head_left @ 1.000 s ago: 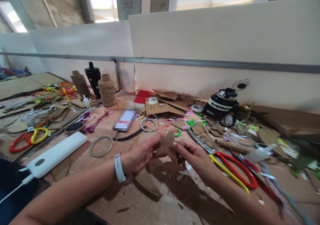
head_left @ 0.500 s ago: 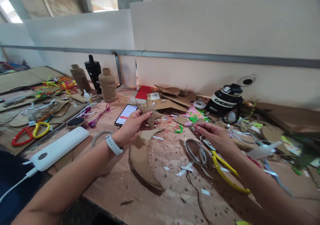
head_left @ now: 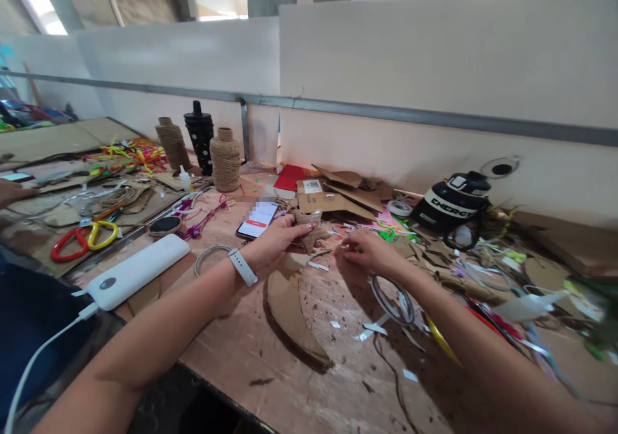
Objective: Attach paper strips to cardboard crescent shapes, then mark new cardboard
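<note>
Head view: beyond the brown cardboard crescent (head_left: 287, 295), my left fingers (head_left: 298, 230) pinch a tan pointed cardboard piece (head_left: 317, 234), probably light, stiff, best edge-held. My right fingers (head_left: 356, 238) curl; gripping anything, I can't tell.

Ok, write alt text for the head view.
A person's left hand holds a small, pointed brown piece over a cluttered pinkish worktable, the right hand close by. A crescent-shaped brown cardboard cutout lies nearer the viewer.
</note>
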A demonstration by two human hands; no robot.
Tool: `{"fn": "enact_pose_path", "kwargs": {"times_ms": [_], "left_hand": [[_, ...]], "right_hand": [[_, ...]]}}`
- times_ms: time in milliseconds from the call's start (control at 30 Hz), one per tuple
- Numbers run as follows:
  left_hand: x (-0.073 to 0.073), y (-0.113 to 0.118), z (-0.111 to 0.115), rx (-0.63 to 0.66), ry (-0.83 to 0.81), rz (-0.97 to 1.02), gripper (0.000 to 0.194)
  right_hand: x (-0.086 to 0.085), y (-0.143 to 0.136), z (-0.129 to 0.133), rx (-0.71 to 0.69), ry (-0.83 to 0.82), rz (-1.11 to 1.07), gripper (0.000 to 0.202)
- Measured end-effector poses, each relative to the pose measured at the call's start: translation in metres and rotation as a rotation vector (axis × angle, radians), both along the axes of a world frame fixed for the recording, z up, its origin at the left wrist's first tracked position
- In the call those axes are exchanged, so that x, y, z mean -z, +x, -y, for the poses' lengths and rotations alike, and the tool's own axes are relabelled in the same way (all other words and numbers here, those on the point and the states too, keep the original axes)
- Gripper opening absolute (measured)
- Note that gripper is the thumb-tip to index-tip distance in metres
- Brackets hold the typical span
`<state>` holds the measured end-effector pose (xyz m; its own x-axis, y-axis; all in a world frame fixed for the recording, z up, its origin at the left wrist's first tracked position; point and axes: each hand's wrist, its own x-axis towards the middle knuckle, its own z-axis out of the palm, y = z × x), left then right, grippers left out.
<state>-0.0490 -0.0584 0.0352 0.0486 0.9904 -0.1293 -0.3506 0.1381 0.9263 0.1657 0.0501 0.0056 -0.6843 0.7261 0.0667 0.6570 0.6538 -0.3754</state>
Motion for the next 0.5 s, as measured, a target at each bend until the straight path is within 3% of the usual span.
{"fn": "enact_pose_path", "kwargs": {"times_ms": [167, 367, 500], "left_hand": [[0.008, -0.002, 0.0, 0.087, 0.049, -0.074, 0.02], [0.01, 0.006, 0.008, 0.232, 0.006, -0.196, 0.036], [0.01, 0.012, 0.016, 0.373, -0.065, -0.243, 0.034]], "right_hand": [[-0.014, 0.015, 0.01, 0.0, -0.127, -0.005, 0.023], [-0.027, 0.02, 0.046, 0.185, -0.744, -0.393, 0.034], [-0.022, 0.035, 0.071, 0.281, -0.901, -0.584, 0.04]]}}
